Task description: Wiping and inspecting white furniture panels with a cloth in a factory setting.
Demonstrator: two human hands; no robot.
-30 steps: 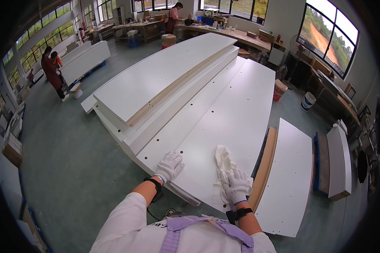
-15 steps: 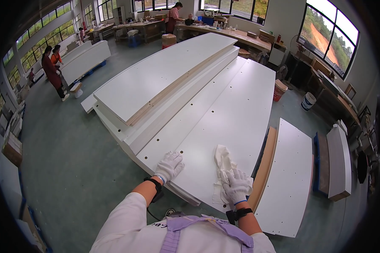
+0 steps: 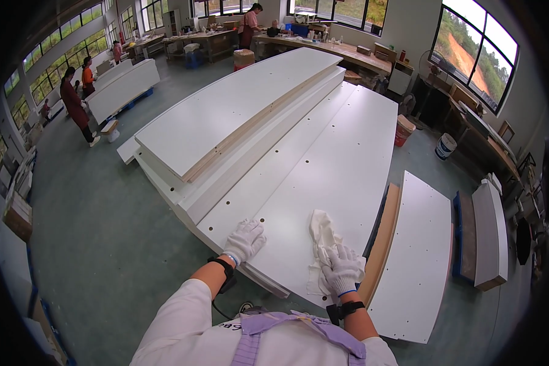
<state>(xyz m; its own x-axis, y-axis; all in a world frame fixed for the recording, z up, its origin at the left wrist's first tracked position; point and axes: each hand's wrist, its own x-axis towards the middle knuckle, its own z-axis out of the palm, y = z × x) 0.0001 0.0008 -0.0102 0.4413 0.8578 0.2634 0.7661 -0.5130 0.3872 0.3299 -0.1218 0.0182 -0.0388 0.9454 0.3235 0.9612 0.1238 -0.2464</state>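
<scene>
A large white panel (image 3: 341, 146) with small dark holes lies in front of me. On its near left part rests my left hand (image 3: 246, 240) in a white knit glove, palm down, the fingers lying on the surface, with nothing in it. My right hand (image 3: 343, 267), gloved the same way, presses a crumpled white cloth (image 3: 323, 229) against the panel near its near right edge. Part of the cloth is hidden under the palm; the rest trails away from me and to the side. A dark band sits on each wrist.
Left of the seam, more white panels (image 3: 244, 100) are stacked higher. Another white panel (image 3: 418, 256) stands to the right, beyond a brown edge strip (image 3: 381, 241). Further right is a stack on a blue pallet (image 3: 463, 238). Buckets (image 3: 445, 146) and workbenches line the back; several people work far off.
Both my hands and the cloth stay in place. Far left, the person in orange has straightened up beside the panel stack.
</scene>
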